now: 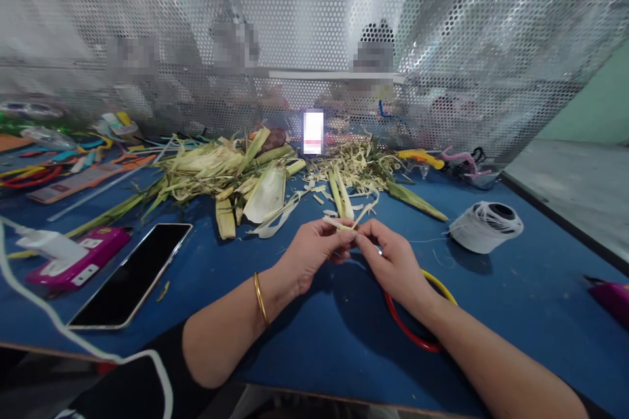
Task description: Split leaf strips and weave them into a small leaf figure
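At the middle of the blue table, my left hand [322, 245] pinches pale green plant strips [362, 213] between thumb and fingers. My right hand [393, 258] meets it fingertip to fingertip, closed on the same strips. Behind the fingers lies a longer pale stalk piece [340, 191]. A fine white thread runs from the spool [484, 228] at the right towards my right hand; its end is hidden. Under my right wrist lies a red and yellow loop [410, 334], partly covered by the arm.
A heap of husk-like leaves [211, 167] and a pile of shredded bits [361, 160] lie at the back, before a perforated metal screen [314, 6]. On the left are a phone [132, 275], a purple power strip [91, 258] and a white cable [49, 311]. Yellow-handled scissors [420, 157] lie back right.
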A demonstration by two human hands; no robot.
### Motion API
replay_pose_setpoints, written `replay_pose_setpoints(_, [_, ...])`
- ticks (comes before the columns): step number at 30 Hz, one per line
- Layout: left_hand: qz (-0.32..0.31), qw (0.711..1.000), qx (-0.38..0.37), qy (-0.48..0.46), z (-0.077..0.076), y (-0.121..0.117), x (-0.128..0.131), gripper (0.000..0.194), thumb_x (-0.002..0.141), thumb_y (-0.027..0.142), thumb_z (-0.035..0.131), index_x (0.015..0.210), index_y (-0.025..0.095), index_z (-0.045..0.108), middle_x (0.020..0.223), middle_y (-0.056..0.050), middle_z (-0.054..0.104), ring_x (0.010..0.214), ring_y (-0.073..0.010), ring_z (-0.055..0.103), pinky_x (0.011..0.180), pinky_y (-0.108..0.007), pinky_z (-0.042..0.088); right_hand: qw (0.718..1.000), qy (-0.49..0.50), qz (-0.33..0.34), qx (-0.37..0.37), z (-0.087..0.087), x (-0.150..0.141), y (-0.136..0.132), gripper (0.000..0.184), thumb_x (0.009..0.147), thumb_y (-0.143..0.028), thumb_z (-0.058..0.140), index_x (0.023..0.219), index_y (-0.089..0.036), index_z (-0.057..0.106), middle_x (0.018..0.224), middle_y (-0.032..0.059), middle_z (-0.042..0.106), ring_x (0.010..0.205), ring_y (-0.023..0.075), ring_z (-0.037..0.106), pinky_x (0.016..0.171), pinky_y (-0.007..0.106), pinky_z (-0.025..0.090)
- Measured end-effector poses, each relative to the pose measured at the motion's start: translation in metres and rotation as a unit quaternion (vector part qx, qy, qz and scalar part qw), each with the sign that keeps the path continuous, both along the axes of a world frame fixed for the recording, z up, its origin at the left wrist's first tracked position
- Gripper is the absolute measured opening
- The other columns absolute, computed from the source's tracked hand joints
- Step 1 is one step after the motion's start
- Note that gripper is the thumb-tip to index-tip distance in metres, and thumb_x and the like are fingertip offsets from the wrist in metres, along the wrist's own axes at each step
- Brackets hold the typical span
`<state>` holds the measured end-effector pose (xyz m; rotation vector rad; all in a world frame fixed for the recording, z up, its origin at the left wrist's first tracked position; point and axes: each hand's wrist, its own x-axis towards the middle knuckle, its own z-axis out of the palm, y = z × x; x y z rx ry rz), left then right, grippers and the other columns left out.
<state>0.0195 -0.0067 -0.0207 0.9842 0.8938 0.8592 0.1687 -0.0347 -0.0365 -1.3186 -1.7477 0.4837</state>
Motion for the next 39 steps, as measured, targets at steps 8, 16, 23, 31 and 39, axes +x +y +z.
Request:
replay_pose_setpoints(8, [0.067, 0.994, 0.068, 0.057, 0.0, 0.0, 0.002, 0.023, 0.073, 0.033, 0.071, 0.078, 0.012, 0.065, 0.058, 0.003, 0.055, 0.049, -0.0068, 0.05, 0.05, -0.02, 0.043, 0.999, -0.039, -0.028, 0.017, 0.005, -0.002, -0.008, 0.02, 0.09, -0.028, 0.046, 0.072, -0.022, 0.054, 0.062, -0.0012, 0.061, 0.06, 0.0152, 0.055, 0.058, 0.026, 0.037])
replay_pose_setpoints(16, [-0.024, 0.991, 0.091, 0.094, 0.006, -0.002, -0.002, 0.02, 0.07, 0.031, 0.069, 0.08, 0.013, 0.069, 0.053, 0.005, 0.049, 0.045, -0.0062, 0.044, 0.048, -0.021, 0.039, 0.975, -0.117, -0.089, 0.166, 0.019, 0.012, -0.004, 0.018, 0.088, -0.034, 0.053, 0.089, -0.021, 0.065, 0.093, 0.0082, 0.068, 0.091, 0.0239, 0.061, 0.083, 0.039, 0.041])
replay_pose_setpoints(23, [-0.126, 0.965, 0.136, 0.185, 0.009, -0.012, 0.001, 0.019, 0.071, 0.032, 0.064, 0.069, 0.014, 0.069, 0.051, 0.004, 0.049, 0.045, -0.0069, 0.039, 0.046, -0.02, 0.032, 0.999, -0.015, 0.019, 0.025, 0.013, 0.011, 0.001, 0.013, 0.081, -0.03, 0.062, 0.07, -0.023, 0.066, 0.074, 0.001, 0.069, 0.074, 0.0188, 0.063, 0.077, 0.034, 0.045])
replay_pose_setpoints(31, [-0.085, 0.978, 0.097, 0.163, 0.008, -0.015, 0.004, 0.016, 0.067, 0.03, 0.061, 0.061, 0.017, 0.067, 0.046, 0.005, 0.042, 0.043, -0.0084, 0.036, 0.043, -0.021, 0.034, 0.999, 0.036, -0.007, -0.002, 0.015, 0.006, -0.002, 0.016, 0.079, -0.03, 0.059, 0.066, -0.021, 0.06, 0.065, -0.0004, 0.062, 0.065, 0.0168, 0.056, 0.064, 0.029, 0.041])
replay_pose_setpoints(39, [-0.162, 0.975, 0.065, 0.141, 0.009, -0.016, 0.0, 0.016, 0.065, 0.031, 0.066, 0.063, 0.015, 0.067, 0.045, 0.005, 0.043, 0.04, -0.0082, 0.037, 0.043, -0.023, 0.037, 0.998, 0.023, -0.04, 0.041, 0.009, 0.001, -0.003, 0.017, 0.081, -0.029, 0.058, 0.066, -0.021, 0.059, 0.07, 0.001, 0.063, 0.071, 0.0182, 0.057, 0.07, 0.031, 0.041])
